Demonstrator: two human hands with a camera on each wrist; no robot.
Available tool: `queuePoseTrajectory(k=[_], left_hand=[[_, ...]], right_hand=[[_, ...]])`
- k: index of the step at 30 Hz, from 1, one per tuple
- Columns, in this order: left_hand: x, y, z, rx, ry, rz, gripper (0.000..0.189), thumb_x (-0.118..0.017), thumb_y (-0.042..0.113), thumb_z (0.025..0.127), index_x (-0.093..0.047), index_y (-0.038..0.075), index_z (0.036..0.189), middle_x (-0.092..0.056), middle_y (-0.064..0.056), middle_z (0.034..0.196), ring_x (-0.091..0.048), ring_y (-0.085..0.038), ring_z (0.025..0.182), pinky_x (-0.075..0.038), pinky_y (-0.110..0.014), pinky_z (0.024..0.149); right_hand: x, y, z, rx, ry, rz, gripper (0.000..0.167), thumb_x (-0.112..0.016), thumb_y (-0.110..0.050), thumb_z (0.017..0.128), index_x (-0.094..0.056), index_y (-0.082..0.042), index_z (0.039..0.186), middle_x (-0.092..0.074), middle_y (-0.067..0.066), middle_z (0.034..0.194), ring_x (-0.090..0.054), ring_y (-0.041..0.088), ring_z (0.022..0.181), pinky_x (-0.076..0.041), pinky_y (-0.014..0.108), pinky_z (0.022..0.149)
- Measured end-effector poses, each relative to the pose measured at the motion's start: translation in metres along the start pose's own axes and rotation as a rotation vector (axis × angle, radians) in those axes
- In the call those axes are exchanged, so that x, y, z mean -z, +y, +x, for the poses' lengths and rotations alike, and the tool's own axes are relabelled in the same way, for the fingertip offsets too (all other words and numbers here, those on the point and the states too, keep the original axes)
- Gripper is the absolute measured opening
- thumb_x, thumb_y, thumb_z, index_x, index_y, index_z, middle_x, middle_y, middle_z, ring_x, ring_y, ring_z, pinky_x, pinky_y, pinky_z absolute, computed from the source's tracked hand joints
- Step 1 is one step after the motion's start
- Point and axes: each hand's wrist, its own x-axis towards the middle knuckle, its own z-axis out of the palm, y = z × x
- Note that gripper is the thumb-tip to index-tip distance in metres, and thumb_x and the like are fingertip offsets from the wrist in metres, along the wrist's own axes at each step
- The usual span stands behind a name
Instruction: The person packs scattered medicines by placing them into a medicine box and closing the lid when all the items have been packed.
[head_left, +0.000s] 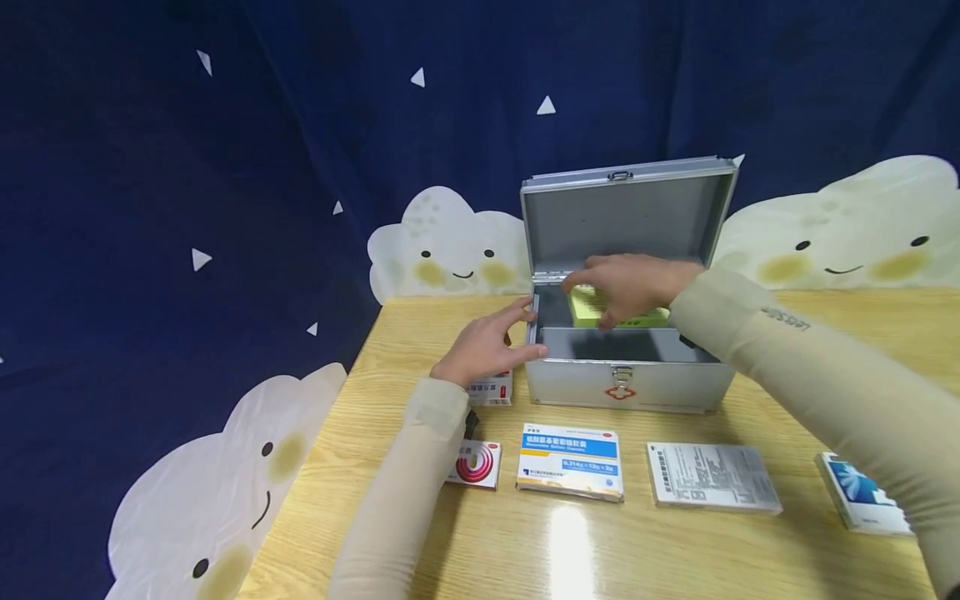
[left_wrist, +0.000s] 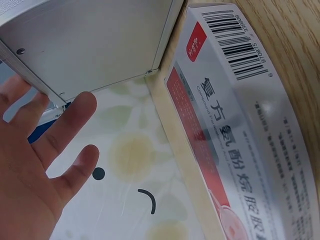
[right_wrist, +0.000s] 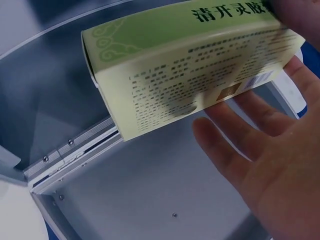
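Between the thumb and fingers of the right hand (head_left: 633, 283) sits a yellow-green box (right_wrist: 180, 75), gripped at one end, the rest jutting past the fingertips. It is at the opening of a silver case (head_left: 573, 387); whether it rests on the bottom cannot be told. Its green side reads 清开灵胶, the next character being covered; the pale side carries small print. The left hand's (head_left: 483, 343) fingers are spread, holding nothing, at the case's left rim.

Below the right fingers, the case front shows a red cross emblem. Just beneath the left hand on the worktop (head_left: 510, 546), a red-and-white box (left_wrist: 220, 125) reads 复方氨酚烷胺胶 beside a barcode. Nearer the person than both sets of fingers, a blue-and-white box (head_left: 570, 461) reads 硫酸氨基葡萄糖胶囊, "Sulfate Capsules" and 0.314g. The printing on a grey-white box (head_left: 714, 477), nearer the person than the right fingers, is too small to read.
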Motion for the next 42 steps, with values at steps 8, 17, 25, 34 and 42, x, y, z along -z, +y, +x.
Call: queuePoseTrajectory(k=[8, 17, 25, 34, 42], left_hand=[[0.004, 0.001, 0.000, 0.008, 0.012, -0.003, 0.081, -0.059, 0.067, 0.086, -0.034, 0.030, 0.154, -0.050, 0.014, 0.151, -0.061, -0.008, 0.072, -0.051, -0.034, 0.082], [0.001, 0.000, 0.002, 0.000, 0.010, -0.002, 0.080, -0.058, 0.068, 0.086, -0.035, 0.031, 0.154, -0.045, 0.014, 0.154, -0.061, -0.009, 0.074, -0.051, -0.032, 0.081], [0.002, 0.001, 0.002, 0.001, 0.014, -0.002, 0.085, -0.059, 0.066, 0.086, -0.029, 0.028, 0.157, -0.056, 0.014, 0.144, -0.061, -0.009, 0.073, -0.051, -0.037, 0.089], [-0.002, 0.001, 0.001, 0.000, 0.015, -0.025, 0.085, -0.058, 0.068, 0.086, -0.028, 0.032, 0.157, -0.057, 0.013, 0.143, -0.059, -0.011, 0.069, -0.049, -0.031, 0.077], [-0.004, -0.001, 0.000, 0.011, 0.017, -0.031, 0.084, -0.059, 0.068, 0.086, -0.027, 0.034, 0.157, -0.057, 0.014, 0.143, -0.059, -0.010, 0.070, -0.051, -0.034, 0.080]], right_hand=[[-0.001, -0.005, 0.006, 0.041, 0.026, 0.007, 0.074, -0.088, -0.022, 0.072, -0.057, -0.027, 0.138, -0.058, 0.013, 0.137, -0.061, 0.032, 0.112, -0.050, 0.060, 0.096], [-0.006, -0.002, 0.012, 0.044, 0.011, -0.005, 0.072, -0.089, -0.022, 0.071, -0.059, -0.025, 0.136, -0.059, 0.014, 0.134, -0.061, 0.033, 0.113, -0.051, 0.058, 0.096], [-0.005, -0.006, 0.020, 0.091, -0.005, -0.017, 0.069, -0.088, -0.020, 0.069, -0.061, -0.025, 0.131, -0.060, 0.013, 0.130, -0.061, 0.030, 0.106, -0.054, 0.054, 0.091], [-0.025, 0.004, 0.025, 0.112, -0.020, -0.024, 0.065, -0.090, -0.019, 0.069, -0.061, -0.023, 0.128, -0.057, 0.012, 0.136, -0.062, 0.030, 0.111, -0.054, 0.052, 0.093], [-0.040, 0.013, 0.026, 0.096, -0.054, 0.000, 0.066, -0.087, -0.017, 0.072, -0.062, -0.020, 0.132, -0.057, 0.015, 0.135, -0.061, 0.032, 0.115, -0.054, 0.052, 0.095]])
